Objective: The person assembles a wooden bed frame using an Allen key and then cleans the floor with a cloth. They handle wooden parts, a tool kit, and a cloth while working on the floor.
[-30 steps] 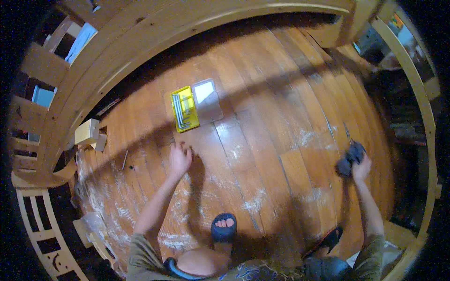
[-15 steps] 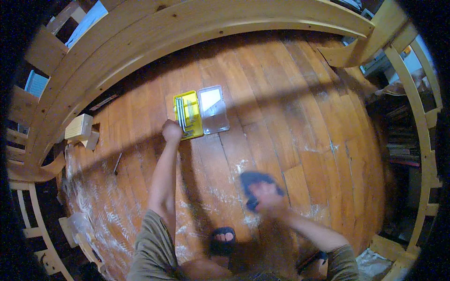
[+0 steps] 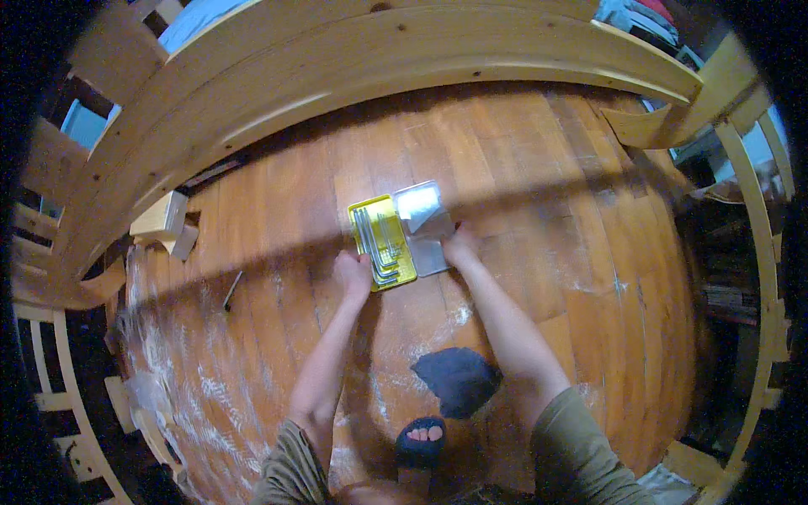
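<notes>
An opened hex key case lies in the middle of the wooden floor, made up of a yellow tray [image 3: 402, 268] and a clear lid [image 3: 432, 252]. Several L-shaped hex keys [image 3: 365, 239] of graded sizes rest in the tray. My left hand [image 3: 352, 274] is closed on the tray's left edge near its lower corner. On the other side my right hand [image 3: 459, 245] grips the lid's right edge; its fingertips are partly hidden. A dark grey cloth [image 3: 457, 381] lies crumpled on the floor between my forearms, held by neither hand.
Wooden bed-frame rails [image 3: 404, 38] arch across the far side. A thin stick-like tool [image 3: 232, 291] and wooden blocks [image 3: 162, 219] are at the left. Whitish dust [image 3: 210, 404] streaks the lower-left floor. My sandalled foot [image 3: 421, 442] stands just below the cloth.
My right hand has let go of the dark cloth, now on the floor, and taken hold of the case's lid. My left hand stays at the tray. The whole view has shifted.
</notes>
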The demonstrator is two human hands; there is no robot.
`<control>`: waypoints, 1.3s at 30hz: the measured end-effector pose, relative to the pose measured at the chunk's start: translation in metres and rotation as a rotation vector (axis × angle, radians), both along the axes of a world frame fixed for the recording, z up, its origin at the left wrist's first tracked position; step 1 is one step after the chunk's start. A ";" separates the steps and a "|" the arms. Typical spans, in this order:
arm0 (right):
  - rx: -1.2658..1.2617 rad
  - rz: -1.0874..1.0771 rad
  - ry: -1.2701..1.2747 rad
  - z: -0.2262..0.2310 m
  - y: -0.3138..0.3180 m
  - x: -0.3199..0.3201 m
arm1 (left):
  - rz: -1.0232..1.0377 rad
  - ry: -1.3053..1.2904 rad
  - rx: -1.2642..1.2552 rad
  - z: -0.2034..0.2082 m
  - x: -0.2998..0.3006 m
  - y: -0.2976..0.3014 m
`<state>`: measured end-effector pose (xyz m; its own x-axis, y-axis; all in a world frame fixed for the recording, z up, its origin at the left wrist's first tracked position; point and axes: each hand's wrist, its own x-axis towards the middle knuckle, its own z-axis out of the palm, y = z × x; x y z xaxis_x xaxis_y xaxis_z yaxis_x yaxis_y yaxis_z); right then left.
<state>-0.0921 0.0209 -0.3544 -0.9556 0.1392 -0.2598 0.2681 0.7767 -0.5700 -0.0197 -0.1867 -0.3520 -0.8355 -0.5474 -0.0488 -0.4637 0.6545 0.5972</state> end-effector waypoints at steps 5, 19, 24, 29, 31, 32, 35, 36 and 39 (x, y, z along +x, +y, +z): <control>-0.296 0.009 -0.004 -0.001 -0.012 0.032 | 0.050 0.056 0.186 -0.005 0.035 -0.016; -1.194 -0.302 -0.157 0.170 0.095 0.166 | 0.061 0.080 1.512 0.106 0.096 0.062; -1.235 -0.266 -0.110 0.215 0.132 0.203 | -0.064 -0.138 1.727 0.153 0.112 0.082; -1.086 -0.234 0.016 0.237 0.147 0.237 | -0.343 -0.194 1.586 0.204 0.112 0.117; -1.064 -0.264 -0.015 0.238 0.153 0.243 | -0.364 -0.216 1.451 0.207 0.112 0.125; -1.052 -0.277 -0.029 0.238 0.153 0.246 | -0.341 -0.214 1.430 0.211 0.113 0.132; 0.084 -0.247 0.533 0.237 0.138 0.244 | -0.373 -0.160 1.247 0.212 0.115 0.150; -0.032 -0.132 0.543 0.237 0.134 0.247 | -0.378 -0.100 1.177 0.211 0.116 0.154; -0.256 0.104 0.465 0.239 0.109 0.256 | -0.431 -0.114 0.940 0.210 0.113 0.162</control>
<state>0.1635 0.1294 -0.1152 -0.9832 0.0255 0.1806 -0.1284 0.6067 -0.7845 0.0934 -0.0244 -0.1424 -0.9149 0.0959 -0.3922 -0.3867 0.0718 0.9194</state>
